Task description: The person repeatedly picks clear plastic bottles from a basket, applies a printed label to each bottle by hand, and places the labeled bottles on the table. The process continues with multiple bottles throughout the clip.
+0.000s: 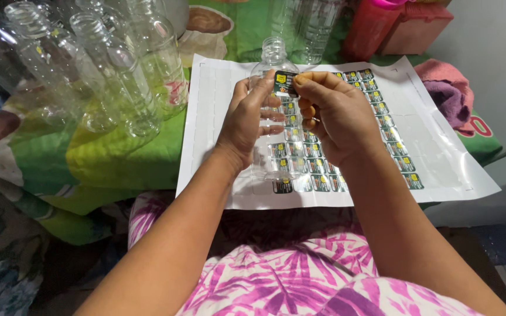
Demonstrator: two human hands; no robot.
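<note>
**Small label pressed to a clear bottle over the sticker sheet**

While the left hand (247, 120) wraps its fingers around a clear, empty plastic bottle (273, 58) and holds it upright above the table, the right hand (329, 114) pinches a small dark label (285, 82) with a yellow patch between thumb and forefinger, against the bottle's shoulder. Beneath both hands lies a white backing sheet (218, 129); its left part is bare, with only peeled outlines, and rows of matching small dark rectangular stickers (382, 111) remain across its middle and right. At upper left stands a cluster of empty clear bottles (118, 70), uncapped, on a green patterned cloth (118, 158). A red container (370, 26) stands at the top, beside a red box. A pink and purple cloth (449, 90) lies at the sheet's right edge.
</note>
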